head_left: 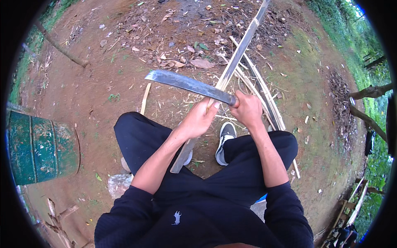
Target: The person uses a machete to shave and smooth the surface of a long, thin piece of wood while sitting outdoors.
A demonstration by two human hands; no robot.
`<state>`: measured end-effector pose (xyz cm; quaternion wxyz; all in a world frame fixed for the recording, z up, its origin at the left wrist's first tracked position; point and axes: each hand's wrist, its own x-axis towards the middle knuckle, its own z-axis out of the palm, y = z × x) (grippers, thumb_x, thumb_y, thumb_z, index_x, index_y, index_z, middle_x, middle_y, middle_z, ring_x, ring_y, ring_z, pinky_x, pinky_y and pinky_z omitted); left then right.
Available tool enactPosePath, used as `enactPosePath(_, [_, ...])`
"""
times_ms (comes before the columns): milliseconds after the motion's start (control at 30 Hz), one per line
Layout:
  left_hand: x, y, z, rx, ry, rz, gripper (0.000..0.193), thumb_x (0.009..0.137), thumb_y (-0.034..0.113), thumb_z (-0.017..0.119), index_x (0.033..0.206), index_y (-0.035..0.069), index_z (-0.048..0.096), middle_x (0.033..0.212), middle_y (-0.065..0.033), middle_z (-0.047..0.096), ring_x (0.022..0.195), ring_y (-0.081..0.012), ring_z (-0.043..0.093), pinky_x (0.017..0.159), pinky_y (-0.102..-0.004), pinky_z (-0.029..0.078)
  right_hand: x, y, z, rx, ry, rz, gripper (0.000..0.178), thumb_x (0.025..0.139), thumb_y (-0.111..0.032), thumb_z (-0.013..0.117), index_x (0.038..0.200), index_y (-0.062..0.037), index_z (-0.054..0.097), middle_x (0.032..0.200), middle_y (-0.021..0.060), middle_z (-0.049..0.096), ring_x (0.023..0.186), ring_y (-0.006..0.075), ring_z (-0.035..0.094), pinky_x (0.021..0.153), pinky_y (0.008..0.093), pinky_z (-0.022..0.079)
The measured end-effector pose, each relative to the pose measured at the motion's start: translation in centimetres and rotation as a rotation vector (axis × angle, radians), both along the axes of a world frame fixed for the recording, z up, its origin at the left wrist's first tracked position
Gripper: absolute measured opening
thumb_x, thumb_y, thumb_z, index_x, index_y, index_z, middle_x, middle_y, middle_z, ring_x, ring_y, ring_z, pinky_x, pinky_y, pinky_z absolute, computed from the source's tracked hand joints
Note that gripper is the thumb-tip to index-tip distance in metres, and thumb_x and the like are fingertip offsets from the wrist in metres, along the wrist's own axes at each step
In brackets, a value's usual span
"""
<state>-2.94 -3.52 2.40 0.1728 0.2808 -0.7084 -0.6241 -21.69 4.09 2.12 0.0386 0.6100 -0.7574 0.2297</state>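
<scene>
My right hand (248, 108) is closed round the handle of a machete (186, 84). Its long dark blade points left and lies across a split bamboo strip (242, 47). My left hand (201, 118) grips that strip just below the blade. The strip slants from between my knees up to the top right, and its lower end rests near my left thigh. Pale, freshly cut wood shows on the strip where the blade crosses it. Whether the edge bites into it, I cannot tell.
Several split bamboo strips (264, 93) lie on the ground beyond my right knee. A dented green metal drum (41, 149) is at the left. Dry leaves (202, 63) and shavings litter the dirt ahead. A short log (119, 184) lies by my left leg.
</scene>
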Motion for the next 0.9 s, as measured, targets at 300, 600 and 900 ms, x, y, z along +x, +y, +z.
enactPosePath(300, [0.3,-0.4,0.6,-0.192,-0.029,0.048,0.033,0.106,0.029,0.046,0.117,-0.001,0.055,0.069,0.0007,0.047,0.062,-0.0092,0.044,0.056,-0.0312,0.04,-2.8,-1.8,-2.5,-0.197,0.125,0.049,0.022,0.061,-0.011,0.072,0.077,-0.0105,0.058,0.058,0.0092,0.06,0.056,0.0302,0.063,0.055,0.0426,0.05])
enactPosePath(600, [2.0,0.5,1.6,-0.004,-0.042,-0.002,0.031,0.107,0.025,0.044,0.129,0.003,0.048,0.07,0.0013,0.049,0.053,-0.007,0.044,0.046,-0.0275,0.038,-14.7,-1.9,-6.8,-0.127,0.164,-0.426,0.012,0.074,-0.016,0.064,0.081,-0.0066,0.064,0.071,0.0188,0.067,0.066,0.0351,0.069,0.063,0.0482,0.053])
enactPosePath(900, [2.5,-1.2,2.6,0.541,0.232,-0.163,0.023,0.109,0.028,0.04,0.111,0.006,0.045,0.067,0.0055,0.035,0.046,-0.0025,0.029,0.039,-0.0209,0.027,-11.0,-1.2,-0.5,-0.325,-0.927,-0.599,0.026,0.081,-0.014,0.064,0.067,0.0015,0.048,0.055,0.0113,0.049,0.055,0.02,0.057,0.056,0.0439,0.046])
